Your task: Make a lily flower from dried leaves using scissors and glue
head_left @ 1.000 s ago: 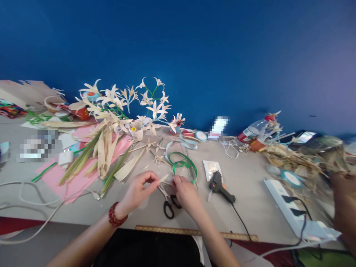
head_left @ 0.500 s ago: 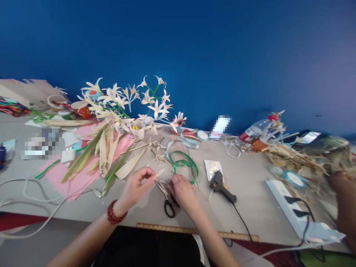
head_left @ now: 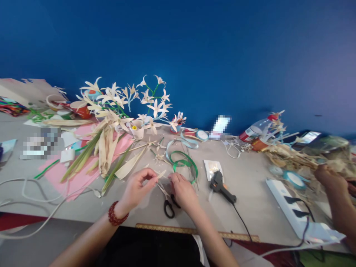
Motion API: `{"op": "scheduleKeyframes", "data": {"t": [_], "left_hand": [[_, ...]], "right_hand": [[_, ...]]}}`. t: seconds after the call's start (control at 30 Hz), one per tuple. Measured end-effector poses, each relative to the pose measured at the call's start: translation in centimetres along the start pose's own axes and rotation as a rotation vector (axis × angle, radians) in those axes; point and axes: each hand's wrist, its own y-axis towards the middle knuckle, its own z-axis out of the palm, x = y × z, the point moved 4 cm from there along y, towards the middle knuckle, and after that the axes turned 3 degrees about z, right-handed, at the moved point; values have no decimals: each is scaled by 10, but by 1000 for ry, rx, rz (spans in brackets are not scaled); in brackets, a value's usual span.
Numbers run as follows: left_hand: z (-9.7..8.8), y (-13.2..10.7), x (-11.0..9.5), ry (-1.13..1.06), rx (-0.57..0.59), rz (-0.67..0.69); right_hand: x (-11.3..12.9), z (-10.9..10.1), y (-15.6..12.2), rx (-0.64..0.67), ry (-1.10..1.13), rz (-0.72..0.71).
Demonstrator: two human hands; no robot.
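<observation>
L hand [head_left: 141, 186] has fingers curled, thumb & forefinger pinched on a pale petal [head_left: 161, 174], abt mid-tabletop [head_left: 256, 185], nearer front edge. Scissors [head_left: 164, 191] lie btwn hands, handles twd front edge. R hand [head_left: 183, 188] has fingers bunched, almost closed; can't tell if it's gripping anything. Elsewhere, L to R: pink paper [head_left: 82, 185] under husks [head_left: 105, 155], left end; white flowers [head_left: 157, 108], back edge; green ribbon [head_left: 182, 163] just beyond R hand; glue gun [head_left: 222, 189]; power strip [head_left: 279, 194], nr front right corner; co-worker's hand [head_left: 330, 181], right end.

Even light, faint shadows, wide-angle stretch, right edge seemingly blurred
</observation>
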Motion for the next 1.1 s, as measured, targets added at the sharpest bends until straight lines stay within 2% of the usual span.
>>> {"op": "scheduleKeyframes", "data": {"t": [0.17,0.27,0.37,0.63,0.87,1.1], "left_hand": [[4,1,-2,-4,22,27],[8,3,-6,22,38,80],[10,5,-12,80,58,130],[10,3,-28,161,72,268],[10,-1,-35,106,91,263],[8,-1,-38,158,76,269]], "right_hand": [[1,-16,-10,-161,335,58],[12,-22,-12,-141,582,64],[24,-25,-10,-104,703,43],[27,-22,-6,-75,861,68],[29,-22,-7,-107,879,86],[32,-23,-7,-102,915,69]]}}
